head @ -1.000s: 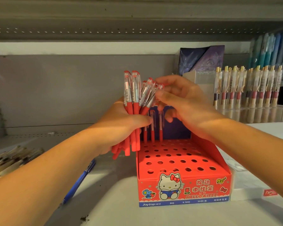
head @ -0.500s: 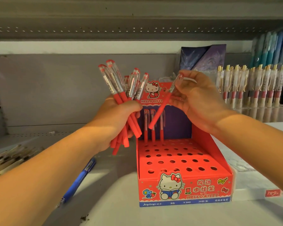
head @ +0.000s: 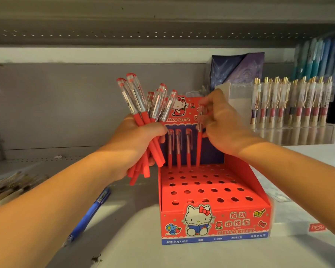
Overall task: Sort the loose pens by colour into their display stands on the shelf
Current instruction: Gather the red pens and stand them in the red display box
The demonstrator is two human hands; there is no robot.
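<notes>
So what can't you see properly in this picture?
Head view:
Bunch of red pens: count unclear, overlapping, partly covered by the left hand.
Pen in right hand: top hidden by that hand.
Pile of pens, left: blurred, cut off by the edge.
Print on the stand: too small.

We see printed cardboard in the red display stand (head: pixel 215 225), smooth with a slight sheen. The red pens (head: pixel 143 117) gripped in our left hand (head: pixel 135 140), just left of the stand, have matt, rubbery-looking red barrels and clear glossy plastic caps. So do the single pen (head: pixel 199 144) pinched in our right hand (head: pixel 220 122) and the 3 pens (head: pixel 178 151) standing in the stand's back row. Left of the stand, a blue pen (head: pixel 91 209) of smooth plastic lies on the shelf (head: pixel 124 238), a smooth white surface. Right of the stand, a clear glossy plastic rack (head: pixel 298 134) holds pens with shiny gold metal clips (head: pixel 257 101).
</notes>
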